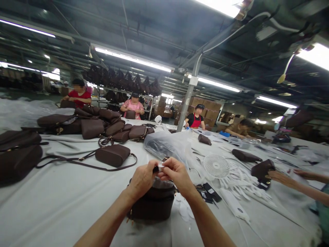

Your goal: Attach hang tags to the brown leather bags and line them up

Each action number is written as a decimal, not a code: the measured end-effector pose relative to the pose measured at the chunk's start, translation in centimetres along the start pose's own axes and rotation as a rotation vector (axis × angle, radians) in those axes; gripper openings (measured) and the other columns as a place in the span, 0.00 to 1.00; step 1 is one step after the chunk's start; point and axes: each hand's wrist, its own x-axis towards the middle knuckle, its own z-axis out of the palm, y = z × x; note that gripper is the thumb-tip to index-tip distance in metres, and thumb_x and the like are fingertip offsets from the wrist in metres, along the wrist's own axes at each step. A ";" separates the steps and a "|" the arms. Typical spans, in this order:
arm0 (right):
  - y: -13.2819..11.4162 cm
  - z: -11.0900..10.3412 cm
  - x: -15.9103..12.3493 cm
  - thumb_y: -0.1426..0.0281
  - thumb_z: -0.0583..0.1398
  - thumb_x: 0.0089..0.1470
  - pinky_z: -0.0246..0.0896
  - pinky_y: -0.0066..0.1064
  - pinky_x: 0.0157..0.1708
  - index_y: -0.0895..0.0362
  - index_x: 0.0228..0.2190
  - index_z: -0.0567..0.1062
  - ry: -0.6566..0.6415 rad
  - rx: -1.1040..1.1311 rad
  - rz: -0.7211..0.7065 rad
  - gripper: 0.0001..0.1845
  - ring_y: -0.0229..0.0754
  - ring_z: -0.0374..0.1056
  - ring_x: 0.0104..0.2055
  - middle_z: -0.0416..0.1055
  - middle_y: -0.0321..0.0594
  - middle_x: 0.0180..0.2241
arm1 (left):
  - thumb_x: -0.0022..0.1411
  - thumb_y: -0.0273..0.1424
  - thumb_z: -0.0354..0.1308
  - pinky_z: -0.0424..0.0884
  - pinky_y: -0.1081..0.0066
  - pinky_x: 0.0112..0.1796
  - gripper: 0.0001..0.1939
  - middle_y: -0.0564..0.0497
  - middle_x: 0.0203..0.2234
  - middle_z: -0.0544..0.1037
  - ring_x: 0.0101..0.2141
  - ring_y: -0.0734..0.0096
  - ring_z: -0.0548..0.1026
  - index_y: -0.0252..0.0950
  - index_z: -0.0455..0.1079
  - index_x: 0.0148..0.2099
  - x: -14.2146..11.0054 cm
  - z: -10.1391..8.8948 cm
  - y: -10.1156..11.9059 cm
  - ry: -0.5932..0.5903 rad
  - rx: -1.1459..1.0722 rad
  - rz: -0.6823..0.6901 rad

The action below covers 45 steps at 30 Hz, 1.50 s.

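A dark brown handbag (151, 207) stands upright on the table before me, its top open with greyish wrapping inside and gold-coloured zip pulls at its sides. Above the opening, my left hand (142, 180) is closed, pinching a dark strap-like piece (155, 169). My right hand (176, 173) meets it there, thumb and fingers closed on a small white piece (161, 165) against the dark one. The fingers partly hide both pieces, so their exact kind is unclear. White round paper pieces (184, 208) lie just right of the bag.
Brown handbags (113, 155) are heaped at left on the white-covered table (84, 202). Clear plastic (167, 144) lies ahead. At right are a white fan (216, 165), black tags (211, 192), white strips (239, 180) and a power strip (235, 204). A co-worker's hands (282, 178) touch another bag.
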 end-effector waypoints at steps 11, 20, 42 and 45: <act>-1.6 -0.6 0.5 0.64 0.57 0.57 0.65 0.27 0.23 0.54 0.36 0.72 -0.113 -0.634 -0.114 0.08 0.39 0.72 0.23 0.72 0.32 0.22 | 0.64 0.24 0.50 0.67 0.69 0.34 0.10 0.48 0.33 0.78 0.35 0.61 0.77 0.38 0.62 0.48 0.3 -0.4 0.1 -0.113 0.048 0.094; -5.0 0.2 1.8 0.76 0.51 0.60 0.51 0.30 0.24 0.59 0.36 0.73 -0.128 -1.704 -0.637 0.11 0.42 0.69 0.33 0.72 0.47 0.38 | 0.60 0.27 0.50 0.63 0.73 0.34 0.03 0.56 0.29 0.71 0.31 0.70 0.70 0.40 0.58 0.37 2.0 -2.7 -0.2 -0.261 -0.325 0.045; -7.6 2.1 3.1 0.72 0.54 0.52 0.41 0.19 0.08 0.54 0.26 0.63 -0.305 -0.191 -0.157 0.04 0.27 0.52 0.10 0.62 0.24 0.19 | 0.69 0.40 0.41 0.64 0.71 0.31 0.22 0.49 0.21 0.72 0.26 0.65 0.72 0.36 0.69 0.31 3.6 -3.9 3.3 -0.428 0.058 0.016; -7.7 1.9 3.1 0.70 0.52 0.55 0.49 0.20 0.12 0.54 0.28 0.63 -0.290 -0.276 -0.282 0.04 0.28 0.55 0.12 0.62 0.25 0.19 | 0.66 0.39 0.47 0.62 0.71 0.30 0.16 0.51 0.21 0.71 0.25 0.66 0.70 0.36 0.68 0.31 3.9 -4.2 2.5 -0.434 0.071 0.058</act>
